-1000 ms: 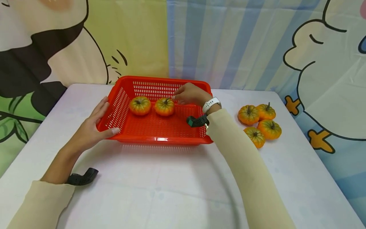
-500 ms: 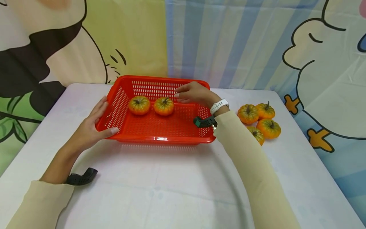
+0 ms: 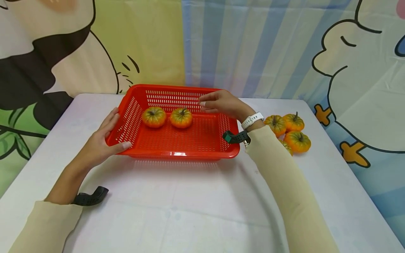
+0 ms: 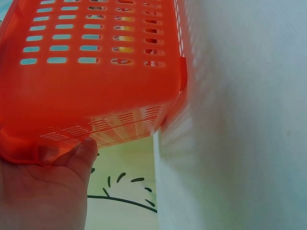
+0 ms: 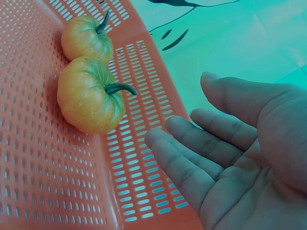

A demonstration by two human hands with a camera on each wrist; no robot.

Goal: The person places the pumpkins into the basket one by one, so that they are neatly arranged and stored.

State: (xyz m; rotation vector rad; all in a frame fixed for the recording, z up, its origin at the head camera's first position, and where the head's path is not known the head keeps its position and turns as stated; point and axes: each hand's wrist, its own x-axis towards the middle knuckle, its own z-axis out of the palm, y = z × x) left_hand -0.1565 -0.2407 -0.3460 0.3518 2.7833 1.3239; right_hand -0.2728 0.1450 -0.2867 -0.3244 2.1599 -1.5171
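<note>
Left hand (image 3: 95, 146), fingers spread, touches the rectangular red plastic basket (image 3: 158, 154) along its left edge; right hand (image 3: 221, 103), thumb and fingers apart, has room beside two round orange pumpkins (image 3: 181, 118).

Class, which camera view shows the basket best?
The head view: nearly the whole basket shows, inside included. The left wrist view shows mainly its outside; the right wrist view, part of its inside.

A white counter (image 3: 177, 211) stands before a printed curtain (image 3: 234, 52) with blue stripes (image 3: 210, 42), a yellow-green panel (image 3: 155, 42) and large cartoon figures (image 3: 376, 102); soft shadows (image 3: 250, 196) fall across the white top
</note>
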